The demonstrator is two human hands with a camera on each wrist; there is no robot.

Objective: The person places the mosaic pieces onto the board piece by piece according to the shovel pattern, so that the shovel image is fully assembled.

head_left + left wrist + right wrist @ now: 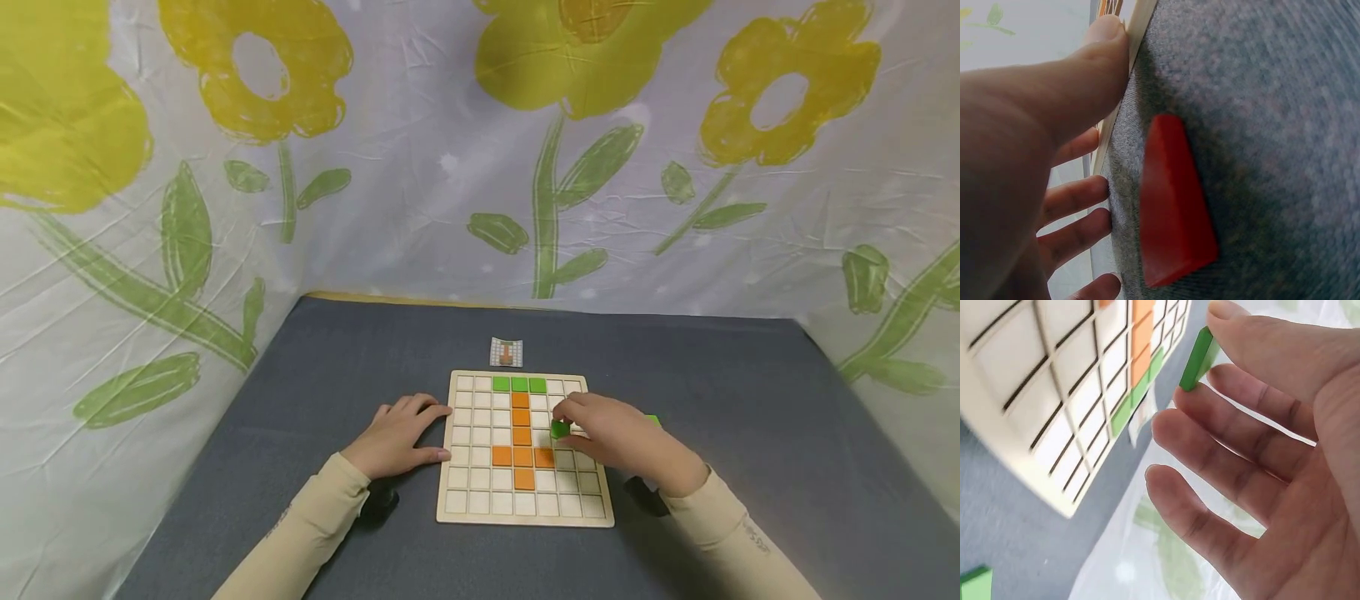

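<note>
The right hand pinched a green tile between thumb and finger; the tile sat at the fingertips — left of the palm, over the board toward its right edge. The left hand, fingers spread, touched the board's left edge. Three green squares lined the far edge — orange tiles ran nearward from them.

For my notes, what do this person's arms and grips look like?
Long beige sleeves cover both arms: the left sleeve and right sleeve each carry a small dark marking, too small to read. The left grip and right grip are bare hands without gloves. A black item shows below each wrist.
</note>
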